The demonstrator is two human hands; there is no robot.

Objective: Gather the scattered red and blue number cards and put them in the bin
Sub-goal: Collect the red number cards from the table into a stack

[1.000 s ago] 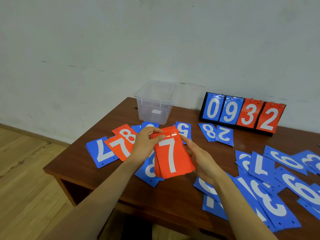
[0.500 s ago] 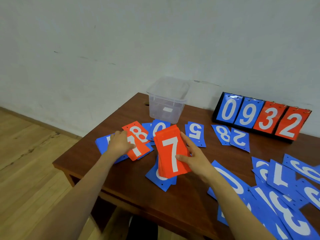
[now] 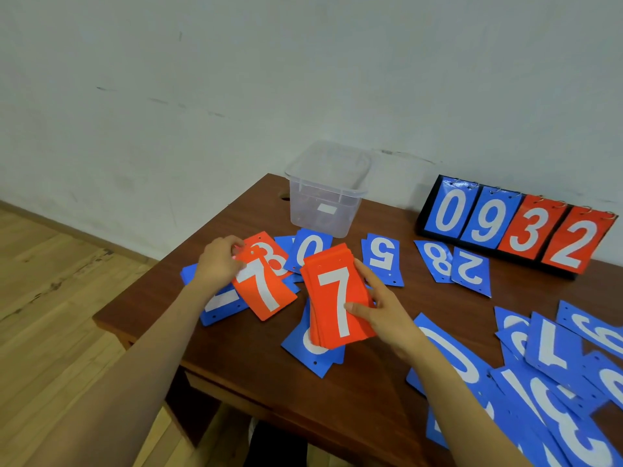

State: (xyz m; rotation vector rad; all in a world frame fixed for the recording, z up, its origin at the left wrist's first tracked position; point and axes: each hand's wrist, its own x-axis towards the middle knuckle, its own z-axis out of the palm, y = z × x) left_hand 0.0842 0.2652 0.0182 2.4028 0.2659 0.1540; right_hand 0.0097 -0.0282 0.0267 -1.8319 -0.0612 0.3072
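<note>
Partly hidden under my left hand (image 3: 217,262) is a red 7 (image 3: 263,291), pinched at its top corner; beneath that card lie a red 8 (image 3: 269,254), half covered, and a blue card (image 3: 219,303) whose digit I cannot read. My right hand (image 3: 384,311) is clamped on a red stack (image 3: 337,303) with a 7 on top, thumb on the face, fingers (image 3: 369,276) behind; how many cards it holds I cannot tell. The stack covers most of a blue card (image 3: 315,353) below it. At the right edge a blue heap (image 3: 556,375) overlaps itself and runs out of frame, so several digits there are cut off.

The table (image 3: 256,358) is dark brown wood, set against a pale scuffed wall (image 3: 202,96), with light wooden floor (image 3: 43,315) to the left. A blue 0 (image 3: 312,249), blue 5 (image 3: 382,257), blue 8 (image 3: 435,261) and blue 2 (image 3: 472,271) lie flat near the back. A scoreboard (image 3: 515,227) reading 0932 stands at the far right.

The clear bin (image 3: 325,190) sits at the back edge; I see only a white label on its wall and no cards inside
</note>
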